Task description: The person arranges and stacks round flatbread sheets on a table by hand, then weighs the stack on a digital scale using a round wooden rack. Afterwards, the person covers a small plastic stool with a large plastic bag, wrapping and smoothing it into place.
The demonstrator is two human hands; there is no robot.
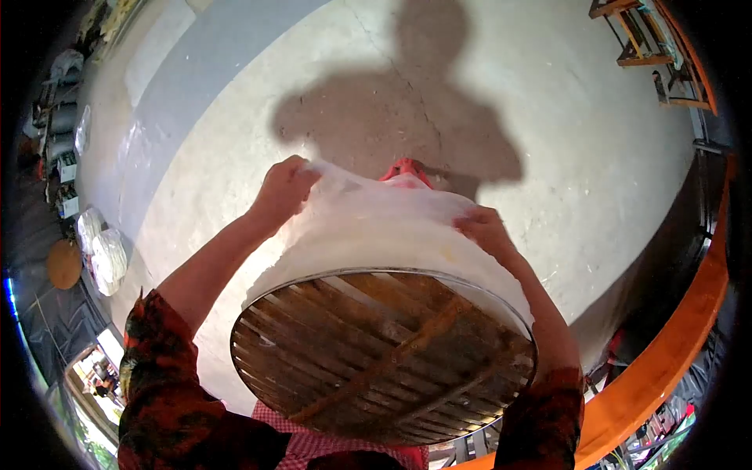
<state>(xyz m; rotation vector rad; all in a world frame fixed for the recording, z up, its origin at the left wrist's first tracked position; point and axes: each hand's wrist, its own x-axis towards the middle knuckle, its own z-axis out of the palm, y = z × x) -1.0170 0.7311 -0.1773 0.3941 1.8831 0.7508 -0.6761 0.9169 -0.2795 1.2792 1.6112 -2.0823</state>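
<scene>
A thin, whitish, see-through sheet stretches between my hands, in front of my body. My left hand pinches its far left corner. At its right side, my right hand has its fingers closed on the edge. The sheet's material is unclear. Its near part reaches the rim of a round slatted wooden rack, which has a thin metal band around it. Brown slats and crossbars show on the rack, close to my checked red apron. Something red shows just past the sheet's far edge, partly covered by it.
Pale concrete floor lies ahead, with a person's shadow on it. An orange beam curves along the right. Wooden stools or frames stand at upper right. White bundles and a brown disc are at left.
</scene>
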